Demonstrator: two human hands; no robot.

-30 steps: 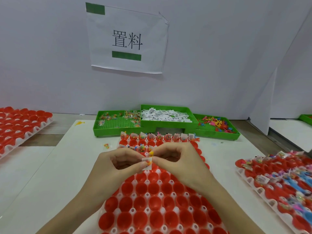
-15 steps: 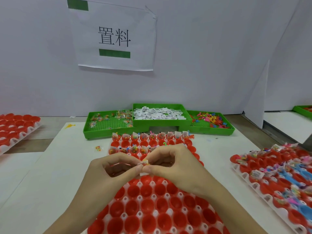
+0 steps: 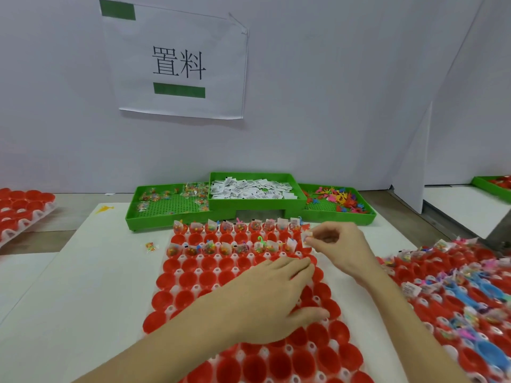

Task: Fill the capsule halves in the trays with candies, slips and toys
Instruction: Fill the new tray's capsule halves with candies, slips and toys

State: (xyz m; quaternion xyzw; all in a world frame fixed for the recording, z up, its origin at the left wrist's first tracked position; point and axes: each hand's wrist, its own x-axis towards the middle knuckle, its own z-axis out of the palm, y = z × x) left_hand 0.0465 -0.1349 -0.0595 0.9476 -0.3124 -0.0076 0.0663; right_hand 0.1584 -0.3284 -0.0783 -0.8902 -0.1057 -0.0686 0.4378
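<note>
- My left hand [image 3: 279, 297] lies flat, fingers straight and together, on the red cups [image 3: 193, 283] of the centre tray [image 3: 177, 272], holding nothing.
- My right hand [image 3: 336, 247] pinches a white slip [image 3: 305, 236] between thumb and fingertips at the tray's 1 o'clock corner, over the right end of the second filled row; I cannot tell whether the slip touches a cup.
- Two far rows of cups carry slips, candy packets and small toys [image 3: 237, 246]; a row between them and all the nearer rows show bare red.
- At 12 o'clock, just beyond the tray, three green bins block the far edge: candy bin [image 3: 166, 208] at left, raised slip bin [image 3: 253, 189] in the middle, toy bin [image 3: 338, 201] at right.
- At 3 o'clock a filled tray [image 3: 456, 280] with red and blue cups crowds my right forearm, a narrow strip of white table [image 3: 69, 286] between.
- At 9 o'clock another tray of red cups [image 3: 22, 208] sits well apart, across broad open white table.
- One loose candy packet [image 3: 150, 246] lies just left of the centre tray at 10 o'clock.
- A paper sign [image 3: 177, 62] hangs on the wall behind the bins.
</note>
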